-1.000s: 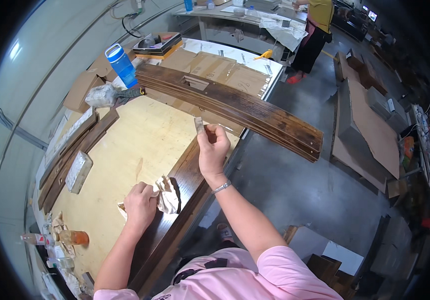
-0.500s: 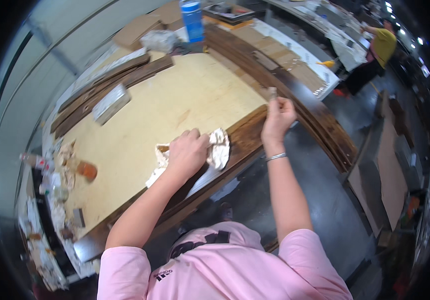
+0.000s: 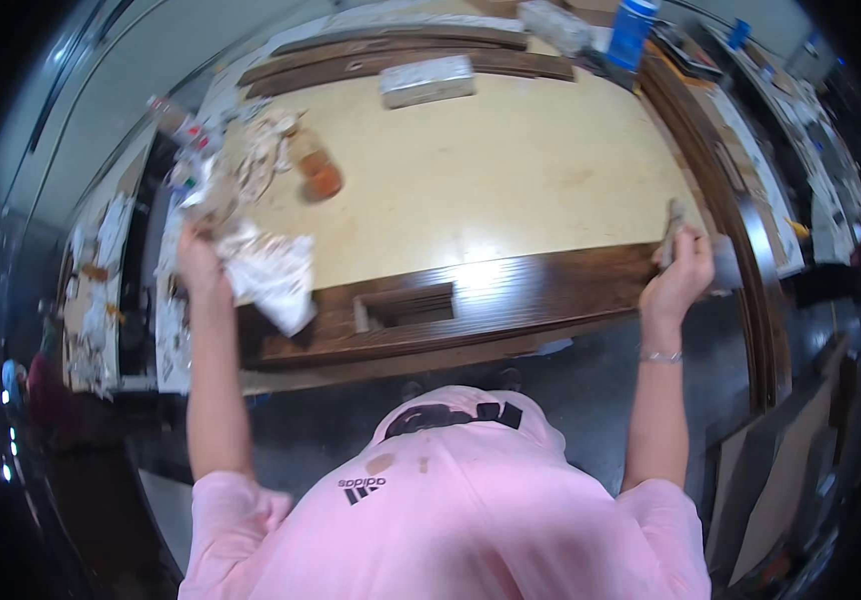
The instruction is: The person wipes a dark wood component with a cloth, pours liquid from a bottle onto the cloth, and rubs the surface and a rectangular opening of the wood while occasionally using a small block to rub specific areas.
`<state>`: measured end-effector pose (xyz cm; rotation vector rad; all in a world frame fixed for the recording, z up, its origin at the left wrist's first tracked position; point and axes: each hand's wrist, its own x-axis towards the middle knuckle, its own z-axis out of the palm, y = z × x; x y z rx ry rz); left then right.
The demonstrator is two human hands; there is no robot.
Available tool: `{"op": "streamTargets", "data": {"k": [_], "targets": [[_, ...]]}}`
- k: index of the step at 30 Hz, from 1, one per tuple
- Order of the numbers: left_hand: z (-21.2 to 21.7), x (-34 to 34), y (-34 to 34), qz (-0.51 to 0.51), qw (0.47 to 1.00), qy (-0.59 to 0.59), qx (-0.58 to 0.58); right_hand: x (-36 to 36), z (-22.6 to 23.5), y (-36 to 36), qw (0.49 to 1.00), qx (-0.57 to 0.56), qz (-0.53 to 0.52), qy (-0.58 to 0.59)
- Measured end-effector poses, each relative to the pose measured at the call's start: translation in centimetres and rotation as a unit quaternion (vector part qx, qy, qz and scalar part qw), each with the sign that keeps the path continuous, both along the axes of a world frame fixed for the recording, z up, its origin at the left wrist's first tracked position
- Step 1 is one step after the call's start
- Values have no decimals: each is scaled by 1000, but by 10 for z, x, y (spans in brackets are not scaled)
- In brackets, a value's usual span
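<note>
At the left end of the dark brown wooden board (image 3: pixel 551 283), my left hand (image 3: pixel 203 265) is closed on a crumpled white cloth (image 3: pixel 276 275). The cloth hangs over the board's end. A rectangular cutout (image 3: pixel 406 306) shows in the board, right of the cloth. My right hand (image 3: pixel 681 275) is closed at the board's right end. From its fingers sticks up a small grey-brown piece (image 3: pixel 675 214), too blurred to name. The board lies along the near edge of a pale yellow tabletop (image 3: pixel 491 170).
A bottle of orange liquid (image 3: pixel 319 172) and a clear bottle (image 3: pixel 179 124) are at the left. Behind lie a wrapped block (image 3: pixel 428 82) and dark wood strips (image 3: pixel 351 68). A blue bottle (image 3: pixel 633 35) stands far right, near long dark boards (image 3: pixel 741 200).
The view has turned left. My left hand has moved from mid-board to the left end, carrying the cloth off the cutout. My right hand still holds the small piece at the right end.
</note>
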<state>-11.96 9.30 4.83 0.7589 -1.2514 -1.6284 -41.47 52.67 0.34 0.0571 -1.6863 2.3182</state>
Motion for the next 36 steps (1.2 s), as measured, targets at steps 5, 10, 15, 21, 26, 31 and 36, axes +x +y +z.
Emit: {"op": "streamTargets", "data": {"k": [5,10,15,21,26,31,36], "targets": [[-18,-52,124,-175,873,-264,-371,77,-21,-70,986,96,133,0],[-52,-8,104,-224,646,-371,-628,81,-26,-77,985,97,138,-32],[-62,84,-19,-165,580,-539,-588,79,-34,-76,977,165,134,-6],[-44,152,-103,43,675,-552,-487,76,-32,-80,974,171,147,-13],[-38,97,1,-215,700,-407,-546,73,-34,-72,978,162,132,-19],[-40,192,-100,48,656,-636,-403,78,-30,-77,973,164,160,-13],[-7,173,-61,74,847,-409,-332,71,-39,-74,974,181,133,29]]}}
